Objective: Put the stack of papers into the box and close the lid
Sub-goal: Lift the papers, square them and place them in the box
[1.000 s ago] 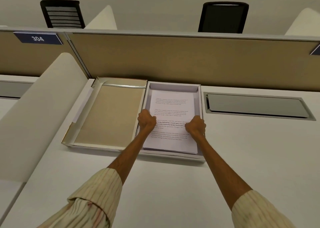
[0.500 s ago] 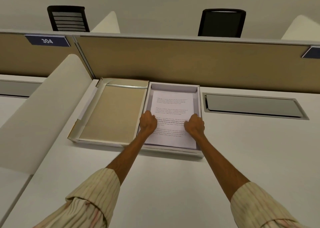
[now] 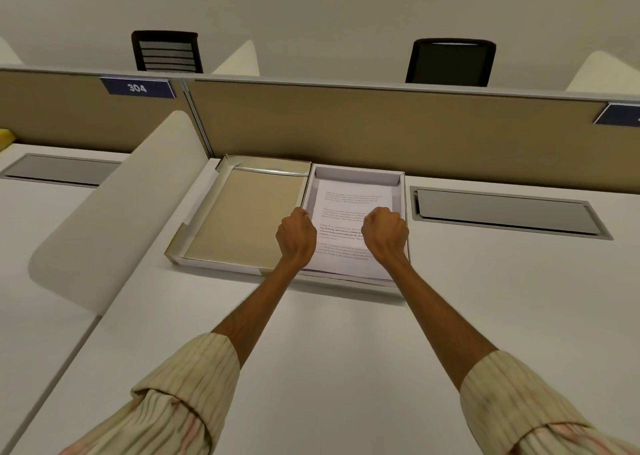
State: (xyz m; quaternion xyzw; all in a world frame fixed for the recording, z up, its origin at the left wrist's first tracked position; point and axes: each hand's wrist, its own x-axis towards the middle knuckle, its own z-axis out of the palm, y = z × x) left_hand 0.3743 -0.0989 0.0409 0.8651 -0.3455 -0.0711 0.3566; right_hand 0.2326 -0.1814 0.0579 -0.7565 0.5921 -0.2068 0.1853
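A shallow white box (image 3: 356, 174) lies on the white desk against the partition. Its hinged lid (image 3: 242, 219), tan inside, lies open flat to the left. The stack of papers (image 3: 346, 198), with printed text on the top sheet, rests inside the box tray. My left hand (image 3: 296, 234) is curled at the stack's left edge, by the box's left wall. My right hand (image 3: 384, 233) is curled at the stack's right edge. The fingertips of both hands are hidden under the knuckles.
A tan partition (image 3: 381, 125) runs behind the box. A grey recessed cable cover (image 3: 502, 212) sits to the right of it. A curved white divider (image 3: 121, 205) rises on the left. Two black chairs (image 3: 450, 61) stand beyond the partition.
Both hands have slid a little farther along the stack's side edges, toward the partition. The stack sits lower and squarer in the box. The camera has shifted left.
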